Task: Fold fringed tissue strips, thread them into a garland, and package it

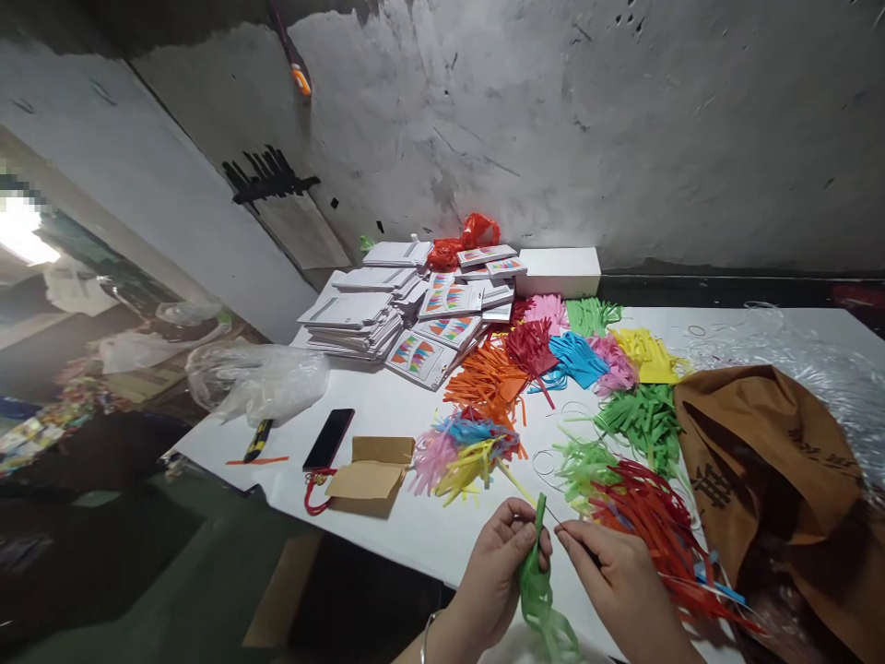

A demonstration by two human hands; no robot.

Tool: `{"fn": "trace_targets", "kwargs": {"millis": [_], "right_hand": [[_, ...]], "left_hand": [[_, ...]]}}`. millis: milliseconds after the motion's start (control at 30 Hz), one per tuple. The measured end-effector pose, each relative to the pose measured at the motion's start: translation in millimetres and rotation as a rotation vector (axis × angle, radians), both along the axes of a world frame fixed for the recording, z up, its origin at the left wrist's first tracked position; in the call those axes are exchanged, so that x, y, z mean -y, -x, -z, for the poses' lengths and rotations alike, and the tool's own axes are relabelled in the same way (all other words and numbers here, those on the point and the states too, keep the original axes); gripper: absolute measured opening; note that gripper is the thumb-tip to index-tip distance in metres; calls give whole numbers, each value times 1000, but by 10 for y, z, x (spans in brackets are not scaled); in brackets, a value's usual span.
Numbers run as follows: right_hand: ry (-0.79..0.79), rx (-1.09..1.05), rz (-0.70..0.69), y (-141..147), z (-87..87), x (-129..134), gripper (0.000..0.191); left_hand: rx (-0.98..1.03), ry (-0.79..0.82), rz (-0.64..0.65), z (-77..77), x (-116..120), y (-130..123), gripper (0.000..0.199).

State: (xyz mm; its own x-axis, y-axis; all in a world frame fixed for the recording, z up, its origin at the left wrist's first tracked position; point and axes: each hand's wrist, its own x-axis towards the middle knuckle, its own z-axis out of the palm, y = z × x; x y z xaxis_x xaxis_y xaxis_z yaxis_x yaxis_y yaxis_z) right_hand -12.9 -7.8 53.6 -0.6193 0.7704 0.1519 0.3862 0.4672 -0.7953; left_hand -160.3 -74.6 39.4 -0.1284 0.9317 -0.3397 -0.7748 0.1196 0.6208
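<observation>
My left hand (502, 558), with a bracelet at the wrist, is closed on a green fringed paper tassel (536, 590). The tassel's narrow end points up between thumb and fingers, and its strips hang down. Close by on the right, my right hand (612, 576) pinches a thin strand, perhaps a needle or string (555, 516), whose tip comes near the tassel's upper end. Whether it touches the tassel I cannot tell. Just beyond the hands lie a pink, blue and yellow tassel bunch (470, 456), a looped white string (546, 466) and a red tassel bunch (643, 503).
Stacked printed cards (356, 323) and a white box (560, 270) stand by the wall. Orange tassels (488, 383) and green tassels (643, 424) lie mid-table. A brown cloth bag (767, 452) is at right. A phone (330, 439), cardboard piece (370, 470) and utility knife (258, 440) lie left.
</observation>
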Motion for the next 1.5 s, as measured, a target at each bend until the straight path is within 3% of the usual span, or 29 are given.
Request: {"fn": "trace_targets", "kwargs": {"millis": [400, 567, 633, 733, 800, 900, 967, 1067, 1200, 1267, 1333, 1400, 1500], "right_hand": [[35, 45, -20, 26, 37, -15, 35], [71, 82, -91, 23, -5, -55, 38], [197, 63, -76, 33, -3, -74, 38], [519, -41, -18, 62, 59, -92, 28], [719, -146, -10, 89, 132, -96, 38], [803, -168, -35, 124, 246, -106, 42], [646, -148, 4, 129, 310, -129, 45], [473, -242, 214, 86, 401, -189, 42], [682, -464, 465, -28, 511, -280, 43], [740, -477, 518, -67, 553, -301, 48], [797, -414, 522, -72, 598, -290, 55], [845, -361, 449, -49, 657, -252, 58], [844, -300, 303, 1, 763, -180, 56]], "left_hand": [[-83, 9, 2, 98, -15, 28, 33], [-351, 8, 31, 123, -1, 44, 29], [-491, -9, 54, 124, 19, 59, 27], [-674, -23, 104, 107, 50, 88, 24], [-771, -56, 151, 89, 59, 106, 21], [-902, -110, 197, 108, 50, 116, 19], [-976, -95, 205, 190, 40, 100, 17], [-1021, -43, 277, 434, 31, 57, 15], [-1262, -146, 469, 841, -93, 122, 9], [-1477, -96, 387, 1004, -285, 274, 10], [-1613, 59, 222, 1117, -554, 499, 20], [-1697, 167, 113, 1185, -838, 749, 25], [-1796, 225, 87, 1232, -1133, 1042, 18]]}}
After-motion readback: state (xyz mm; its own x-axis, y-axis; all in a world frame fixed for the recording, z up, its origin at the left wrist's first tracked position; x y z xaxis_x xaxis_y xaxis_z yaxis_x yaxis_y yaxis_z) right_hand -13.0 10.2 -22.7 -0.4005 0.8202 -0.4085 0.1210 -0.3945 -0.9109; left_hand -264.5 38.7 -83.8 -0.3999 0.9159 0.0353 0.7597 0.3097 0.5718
